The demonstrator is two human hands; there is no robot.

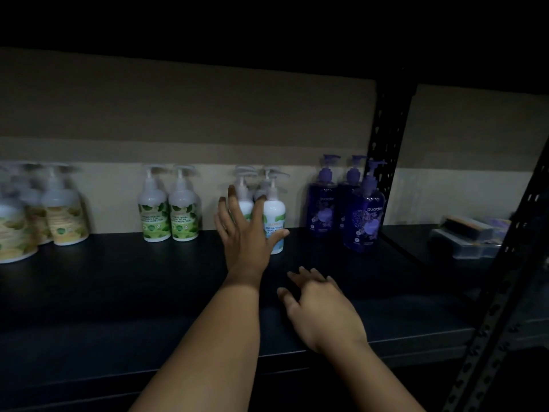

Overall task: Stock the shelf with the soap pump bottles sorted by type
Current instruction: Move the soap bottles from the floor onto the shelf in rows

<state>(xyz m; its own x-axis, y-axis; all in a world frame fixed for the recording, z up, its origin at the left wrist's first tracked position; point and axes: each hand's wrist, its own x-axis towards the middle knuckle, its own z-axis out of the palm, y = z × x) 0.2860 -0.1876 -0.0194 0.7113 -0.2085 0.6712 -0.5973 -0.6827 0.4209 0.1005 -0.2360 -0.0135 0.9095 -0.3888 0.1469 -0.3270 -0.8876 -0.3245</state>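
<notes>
On the dark shelf [118, 281] stand soap pump bottles in groups. Yellow-labelled bottles [64, 215] are at the far left, two green-labelled bottles [167, 215] left of centre, white bottles with blue labels [274, 212] in the centre, and three purple bottles [365, 215] on the right. My left hand [245, 230] is spread with straight fingers against the front blue-labelled bottle, its thumb across the label. My right hand [320, 310] hovers low over the shelf in front, fingers loosely spread, holding nothing.
A black perforated upright post [384, 138] stands just right of the purple bottles, and another slants at the far right. A pack of small items [469, 236] lies on the neighbouring shelf. A beige wall backs the shelf.
</notes>
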